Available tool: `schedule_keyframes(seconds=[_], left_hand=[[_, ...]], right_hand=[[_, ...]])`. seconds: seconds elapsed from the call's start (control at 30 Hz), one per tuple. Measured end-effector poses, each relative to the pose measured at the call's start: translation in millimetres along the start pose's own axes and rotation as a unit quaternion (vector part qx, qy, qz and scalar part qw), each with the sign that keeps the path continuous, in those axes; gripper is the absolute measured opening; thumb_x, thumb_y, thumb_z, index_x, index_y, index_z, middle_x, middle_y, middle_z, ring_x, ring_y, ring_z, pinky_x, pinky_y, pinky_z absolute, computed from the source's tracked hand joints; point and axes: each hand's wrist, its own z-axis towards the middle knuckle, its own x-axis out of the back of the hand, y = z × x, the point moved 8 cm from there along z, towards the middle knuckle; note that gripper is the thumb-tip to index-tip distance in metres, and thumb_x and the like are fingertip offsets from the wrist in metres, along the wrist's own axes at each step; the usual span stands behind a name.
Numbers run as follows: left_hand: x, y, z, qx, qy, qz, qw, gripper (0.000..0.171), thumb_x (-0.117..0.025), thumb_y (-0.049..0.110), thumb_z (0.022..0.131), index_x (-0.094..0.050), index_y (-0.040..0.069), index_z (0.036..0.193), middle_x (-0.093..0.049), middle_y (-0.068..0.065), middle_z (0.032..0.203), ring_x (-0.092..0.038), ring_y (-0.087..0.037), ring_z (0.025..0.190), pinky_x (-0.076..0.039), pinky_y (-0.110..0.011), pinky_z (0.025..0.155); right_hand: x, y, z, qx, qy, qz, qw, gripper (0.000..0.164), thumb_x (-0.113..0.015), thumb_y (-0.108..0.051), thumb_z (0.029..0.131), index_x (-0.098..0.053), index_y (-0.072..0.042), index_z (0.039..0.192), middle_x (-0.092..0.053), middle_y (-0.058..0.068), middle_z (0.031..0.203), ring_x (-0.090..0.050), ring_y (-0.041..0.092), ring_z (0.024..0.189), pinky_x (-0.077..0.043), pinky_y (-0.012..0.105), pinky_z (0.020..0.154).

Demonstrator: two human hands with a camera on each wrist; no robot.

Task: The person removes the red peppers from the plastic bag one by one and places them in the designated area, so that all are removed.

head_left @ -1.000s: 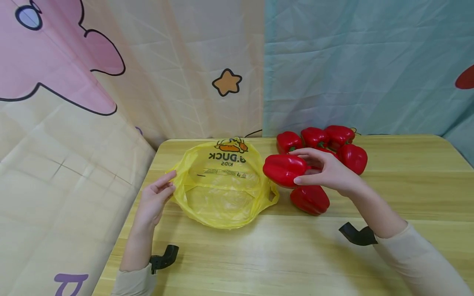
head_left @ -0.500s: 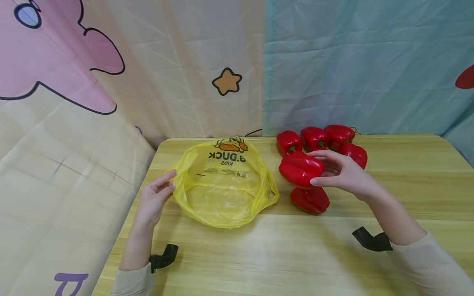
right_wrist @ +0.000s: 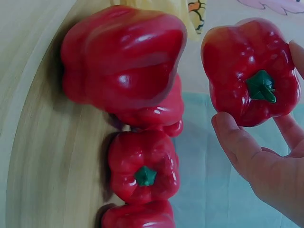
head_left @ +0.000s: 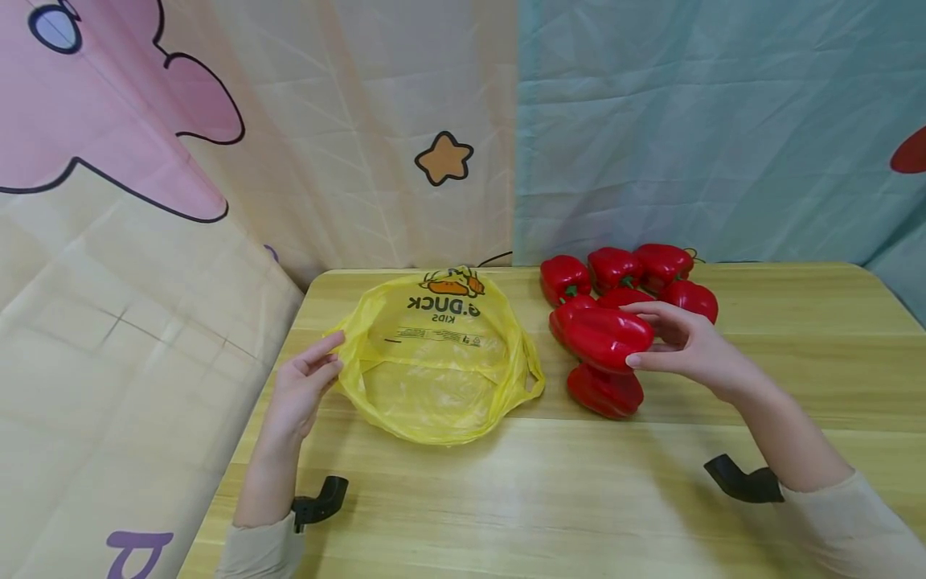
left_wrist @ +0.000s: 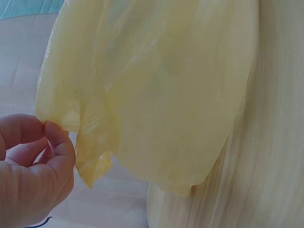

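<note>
At the left of the head view, my left hand (head_left: 300,390) pinches the rim of a yellow plastic bag (head_left: 441,370) between thumb and fingers. The bag stands with its mouth wide, printed with a duck and lettering; its thin side fills much of the left wrist view. My right hand (head_left: 687,350) holds a glossy red bell pepper (head_left: 608,338) by fingertips and thumb, to the right of the bag. In the right wrist view this bell pepper (right_wrist: 228,57) is raised off the table, its green stem facing the camera. Other red bell peppers lie below and behind it.
Several red bell peppers (head_left: 615,268) sit in a cluster at the table's back edge. A nearer bell pepper (head_left: 606,392) lies on its side beside the bag's handle. The wooden table (head_left: 506,498) meets a patterned cloth curtain (head_left: 651,129) at the back.
My right hand has moved to the right and slightly toward me with the bell pepper, away from the bag. My left hand and the bag have stayed in place.
</note>
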Motion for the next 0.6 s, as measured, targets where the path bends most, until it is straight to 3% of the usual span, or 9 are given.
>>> schedule_keyframes(seconds=[0.6], left_hand=[[0.2, 0.8, -1.3, -0.001, 0.002, -0.001, 1.0000, 0.046, -0.053, -0.007, 0.090, -0.040, -0.011, 0.134, -0.052, 0.004, 0.093, -0.049, -0.003, 0.083, -0.047, -0.013, 0.071]], right_hand=[[16.4, 19.9, -17.2, -0.022, 0.028, -0.021, 0.999, 0.056, -0.067, -0.011, 0.085, -0.043, -0.011, 0.135, -0.045, 0.005, 0.123, -0.055, 0.009, 0.100, -0.055, 0.034, 0.072]])
